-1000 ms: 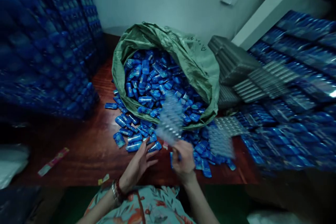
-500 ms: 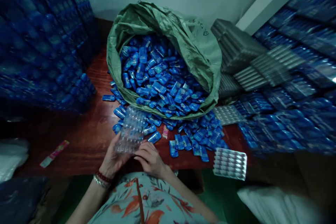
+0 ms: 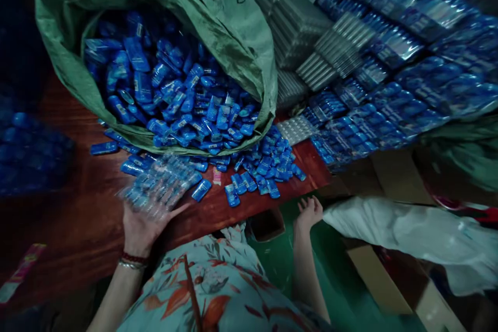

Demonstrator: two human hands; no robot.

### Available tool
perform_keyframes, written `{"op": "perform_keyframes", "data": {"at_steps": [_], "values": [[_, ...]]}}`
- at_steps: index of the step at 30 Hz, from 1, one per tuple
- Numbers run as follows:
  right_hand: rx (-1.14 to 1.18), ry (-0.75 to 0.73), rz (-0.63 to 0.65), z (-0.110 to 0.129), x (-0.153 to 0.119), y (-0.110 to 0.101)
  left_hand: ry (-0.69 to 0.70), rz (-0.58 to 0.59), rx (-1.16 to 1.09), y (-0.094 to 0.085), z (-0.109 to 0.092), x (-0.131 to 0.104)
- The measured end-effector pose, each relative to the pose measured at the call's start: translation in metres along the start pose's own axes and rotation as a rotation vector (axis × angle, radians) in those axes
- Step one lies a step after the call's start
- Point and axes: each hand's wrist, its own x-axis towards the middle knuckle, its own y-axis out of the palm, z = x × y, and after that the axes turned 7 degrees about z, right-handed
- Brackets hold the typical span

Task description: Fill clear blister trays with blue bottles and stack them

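Observation:
A clear plastic blister tray (image 3: 161, 187) with rows of cavities tilts over the loose packs near the table's front edge. Under its near end is my left hand (image 3: 142, 225), palm up, holding it with the thumb stretched out to the right. Past the table edge, above the green floor, my right hand (image 3: 310, 211) hangs with its fingers loosely apart and nothing visible in them. Small blue packs (image 3: 268, 161) lie heaped on the table in front of a large green woven sack (image 3: 249, 57), whose wide mouth shows many more of them.
Stacks of grey plastic trays (image 3: 295, 21) stand behind right. Filled blue packages (image 3: 389, 93) are piled on the right, with another blue stack (image 3: 31, 155) at left. Below right are a white bag (image 3: 389, 228) and an open cardboard box (image 3: 377, 275). A pink strip (image 3: 27, 264) lies left.
My right hand has left the blister tray and swung right, past the table edge. The left hand still holds the tray. A second tray at the right edge has gone from view. The view turned right.

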Motion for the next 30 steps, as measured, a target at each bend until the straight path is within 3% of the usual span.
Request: {"op": "perform_keyframes", "data": {"at_steps": [3,4,6,8,11,12,14,18,20,23,27,30], "values": [[0.052,-0.002,-0.142,0.024,-0.015,0.01,0.033,-0.022,0.052,0.006,-0.009,-0.004],[0.066,-0.077,-0.166,0.038,-0.023,0.012,0.029,-0.025,0.067,0.009,-0.012,-0.004],[0.098,-0.409,-0.129,0.075,-0.043,0.016,0.006,-0.026,0.081,0.017,-0.015,-0.002],[0.172,-0.711,0.145,0.118,-0.068,0.021,-0.017,-0.033,0.069,0.027,-0.015,0.001],[0.357,-0.886,0.657,0.174,-0.108,0.038,-0.03,-0.074,0.031,0.04,-0.007,0.001],[0.372,-0.917,0.768,0.187,-0.12,0.046,-0.029,-0.101,0.023,0.044,-0.003,0.001],[0.333,-0.974,0.872,0.205,-0.138,0.064,-0.011,-0.174,0.017,0.049,0.005,-0.001],[0.289,-1.073,0.883,0.218,-0.152,0.086,0.122,-0.298,-0.035,0.056,0.009,-0.009],[0.347,-1.108,0.945,0.222,-0.152,0.088,0.082,-0.279,-0.109,0.058,0.003,-0.018],[0.466,-1.078,1.14,0.229,-0.152,0.088,-0.003,-0.245,-0.219,0.057,-0.012,-0.035],[0.497,-0.951,1.408,0.245,-0.156,0.094,0.042,-0.262,-0.296,0.053,-0.025,-0.055],[0.438,-0.951,1.497,0.257,-0.161,0.099,0.073,-0.247,-0.279,0.05,-0.028,-0.064]]}}
